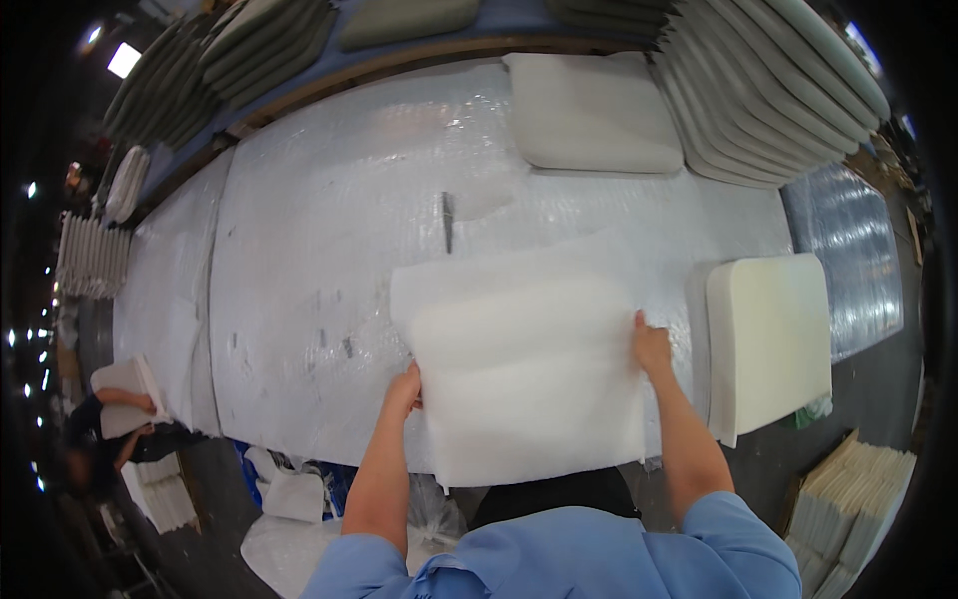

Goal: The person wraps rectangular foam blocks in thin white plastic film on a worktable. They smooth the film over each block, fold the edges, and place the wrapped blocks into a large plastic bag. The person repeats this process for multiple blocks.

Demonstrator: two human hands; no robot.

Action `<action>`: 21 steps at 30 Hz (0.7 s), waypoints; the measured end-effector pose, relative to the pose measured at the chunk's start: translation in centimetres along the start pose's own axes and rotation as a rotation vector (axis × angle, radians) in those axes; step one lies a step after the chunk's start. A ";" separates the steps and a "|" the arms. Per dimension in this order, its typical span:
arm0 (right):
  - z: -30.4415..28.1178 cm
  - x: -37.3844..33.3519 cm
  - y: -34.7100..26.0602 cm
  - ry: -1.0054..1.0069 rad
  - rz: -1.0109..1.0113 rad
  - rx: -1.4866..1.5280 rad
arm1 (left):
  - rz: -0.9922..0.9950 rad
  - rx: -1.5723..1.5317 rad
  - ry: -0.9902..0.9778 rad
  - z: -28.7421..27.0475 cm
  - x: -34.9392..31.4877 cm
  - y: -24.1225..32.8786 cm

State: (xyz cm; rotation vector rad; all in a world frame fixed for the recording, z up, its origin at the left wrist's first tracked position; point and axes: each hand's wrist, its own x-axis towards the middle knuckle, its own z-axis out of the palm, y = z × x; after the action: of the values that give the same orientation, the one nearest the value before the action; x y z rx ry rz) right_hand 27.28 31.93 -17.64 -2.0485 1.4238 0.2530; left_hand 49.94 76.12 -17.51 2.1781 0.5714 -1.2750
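Glossy plastic wrapping covers the broad worktable (309, 190) running out ahead of the fingers, and we join two bare hands at its near edge! Between them lies the white sheet (539, 389), spread flat, a paler round-cornered outline showing beneath its far border. Left hand (403, 390) now: fingers curled in, nearly closed, pinching the sheet's left edge. Across on the other flank, the right hand (653, 347) is half-curled with its thumb up at the right edge; how firmly those fingers grip, I cannot tell. Straight beyond the left fingers, a slim dark tool (447, 222) lies on the wrap. Past the right fingertips, farther up the table, sits a grey cushion (597, 115), with a leaning row of grey cushions (768, 95) beside it. Just right of the right fingers, look, a cream cushion (776, 344)! And well off to the left of the left fingers, another person's hands hold a pale cushion (122, 397)
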 end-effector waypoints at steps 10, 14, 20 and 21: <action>-1.2 7.9 -7.8 -0.310 0.162 0.635 | 0.267 -0.569 0.123 -3.2 3.4 6.2; 1.2 11.3 -5.2 0.004 -0.116 0.625 | 0.430 -0.503 0.306 -2.1 6.2 7.6; 2.6 12.8 -2.1 0.314 -0.184 0.302 | 0.436 -0.210 0.744 -0.9 8.2 7.1; 3.0 12.6 -3.3 0.267 -0.157 0.297 | 0.434 -0.143 0.829 -1.4 8.4 6.3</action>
State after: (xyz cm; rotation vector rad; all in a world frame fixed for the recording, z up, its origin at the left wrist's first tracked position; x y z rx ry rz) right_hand 35.87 24.59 -24.86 -1.9822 1.3493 -0.2926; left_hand 58.50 72.95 -22.85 2.4663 0.4260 -0.0709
